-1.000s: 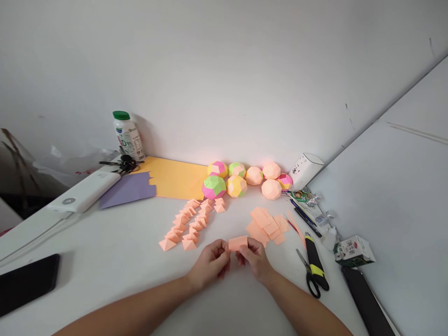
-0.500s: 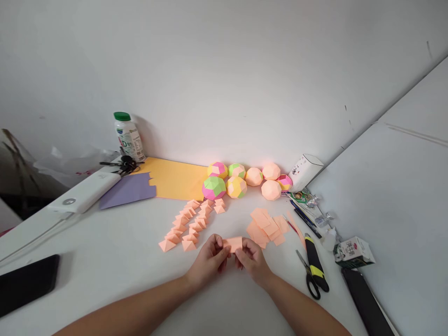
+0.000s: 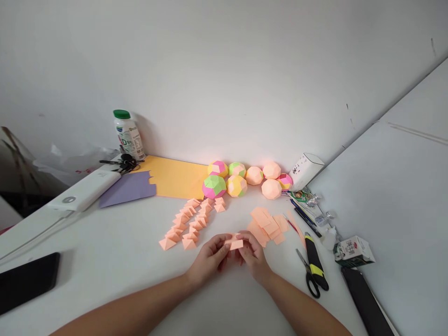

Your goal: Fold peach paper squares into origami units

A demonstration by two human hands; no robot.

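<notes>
Between left hand [image 3: 213,254] and right hand [image 3: 254,254], in the grip, a paper strip [image 3: 235,245]. Just beyond it on the right, loose paper sheets [image 3: 269,226]; beyond it on the left, rows of folded paper units [image 3: 179,218]; behind these, along the wall [image 3: 245,84], paper polyhedra [image 3: 213,186]. Right of the grip, scissors [image 3: 308,269] beside a utility knife [image 3: 314,259]; far left, a smartphone [image 3: 30,282], with power bank [image 3: 86,190], keys [image 3: 128,162] and bottle [image 3: 129,135] farther back.

Left hand [image 3: 212,255]: curled, thumb and fingers pinching.
Right hand [image 3: 255,257]: just beside the left hand, fingers arched, thumb beneath.
Left forearm [image 3: 140,298]: bare, slanting back leftward from its hand.
Right forearm [image 3: 304,303]: bare, slanting back rightward from its hand.
</notes>
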